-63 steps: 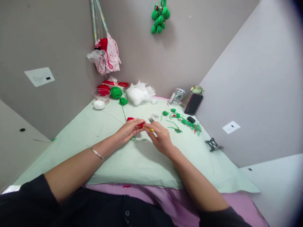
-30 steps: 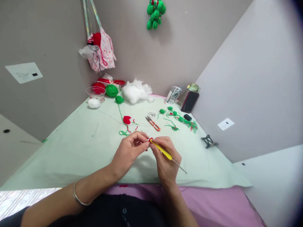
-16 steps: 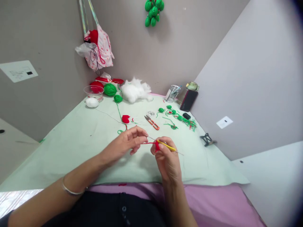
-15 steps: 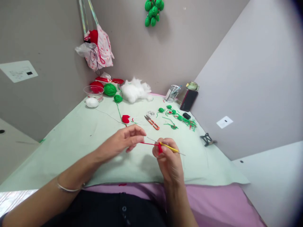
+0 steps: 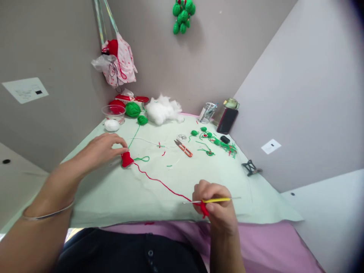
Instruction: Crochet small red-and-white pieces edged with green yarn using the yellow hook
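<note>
My left hand [image 5: 104, 149] pinches the top of a small red yarn ball [image 5: 127, 159] at the left of the table, beside a loop of green yarn [image 5: 143, 159]. From the ball a red strand [image 5: 162, 182] runs slackly across to my right hand [image 5: 216, 203]. That hand is closed around a crochet hook with a yellow handle [image 5: 218, 200], its metal tip pointing left. A small red crocheted piece [image 5: 204, 209] hangs at the hook between my right thumb and fingers.
Orange scissors [image 5: 183, 148] lie mid-table. Green crocheted pieces [image 5: 217, 142] and a phone [image 5: 227, 121] are at the right. White stuffing [image 5: 163, 110], green yarn balls [image 5: 133, 109] and a plastic bowl [image 5: 113, 113] stand at the back. A black stand [image 5: 250, 168] sits near the right edge.
My left hand has moved left and taken hold of the red ball, which is now farther left. My right hand has shifted down and right with hook and crocheted piece. More red strand shows.
</note>
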The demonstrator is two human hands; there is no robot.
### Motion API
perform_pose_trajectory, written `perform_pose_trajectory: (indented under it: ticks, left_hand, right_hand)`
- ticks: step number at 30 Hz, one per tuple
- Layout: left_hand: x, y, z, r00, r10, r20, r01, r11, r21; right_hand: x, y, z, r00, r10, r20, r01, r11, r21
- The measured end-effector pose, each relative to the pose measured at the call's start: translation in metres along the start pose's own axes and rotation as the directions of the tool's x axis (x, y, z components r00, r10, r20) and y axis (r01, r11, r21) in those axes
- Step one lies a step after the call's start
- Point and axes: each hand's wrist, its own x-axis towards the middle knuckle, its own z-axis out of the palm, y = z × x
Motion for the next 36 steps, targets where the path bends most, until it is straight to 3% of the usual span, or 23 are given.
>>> perform_pose_trajectory:
  ticks: [3, 4, 7, 11, 15, 18, 21, 25, 28, 31, 33, 35, 36]
  left_hand:
    - [0.01, 0.033, 0.028, 0.989, 0.113, 0.091, -0.117, 0.992, 0.041]
    - [0.014, 0.046, 0.04, 0.968, 0.179, 0.176, -0.184, 0.983, 0.015]
    - [0.027, 0.082, 0.08, 0.935, 0.228, 0.27, -0.223, 0.973, -0.049]
    - [0.045, 0.1, 0.125, 0.904, 0.19, 0.384, -0.128, 0.975, -0.181]
    - [0.072, 0.087, 0.141, 0.893, 0.091, 0.441, 0.102, 0.913, -0.394]
    - [0.103, 0.076, 0.14, 0.9, 0.013, 0.436, 0.279, 0.751, -0.598]
    - [0.137, 0.074, 0.134, 0.928, -0.056, 0.369, 0.35, 0.476, -0.807]
    - [0.173, 0.073, 0.11, 0.952, -0.237, 0.191, 0.216, 0.083, -0.973]
    - [0.185, 0.068, 0.078, 0.937, -0.339, 0.082, 0.045, -0.116, -0.992]
    - [0.176, 0.067, 0.043, 0.941, -0.338, 0.019, -0.058, -0.217, -0.974]
    - [0.156, 0.073, 0.028, 0.952, -0.305, -0.039, -0.122, -0.256, -0.959]
    - [0.124, 0.084, 0.026, 0.968, -0.21, -0.138, -0.198, -0.3, -0.933]
    - [0.105, 0.091, 0.03, 0.973, -0.17, -0.154, -0.197, -0.278, -0.94]
  right_hand:
    - [0.001, 0.006, 0.001, 0.999, 0.028, -0.019, -0.028, 0.999, -0.043]
    - [0.002, 0.006, 0.001, 0.999, 0.03, -0.026, -0.031, 0.998, -0.055]
    - [0.003, 0.007, 0.003, 0.997, 0.04, -0.062, -0.046, 0.995, -0.093]
    - [0.005, 0.005, 0.006, 0.994, 0.049, -0.095, -0.058, 0.994, -0.096]
    - [0.005, 0.005, 0.004, 0.987, 0.092, -0.131, -0.087, 0.995, 0.037]
    - [0.005, 0.007, 0.002, 0.975, 0.129, -0.183, -0.109, 0.987, 0.116]
    - [0.006, 0.008, 0.002, 0.963, 0.156, -0.221, -0.126, 0.981, 0.146]
    - [0.005, 0.008, 0.002, 0.952, 0.176, -0.25, -0.139, 0.978, 0.157]
    - [0.003, 0.007, -0.002, 0.94, 0.185, -0.288, -0.137, 0.975, 0.177]
    - [0.003, 0.006, -0.006, 0.922, 0.197, -0.332, -0.123, 0.965, 0.232]
    - [0.004, 0.006, -0.007, 0.912, 0.208, -0.353, -0.113, 0.956, 0.271]
    - [0.006, 0.007, -0.007, 0.909, 0.212, -0.358, -0.105, 0.95, 0.295]
    - [0.008, 0.008, -0.006, 0.911, 0.211, -0.356, -0.103, 0.949, 0.299]
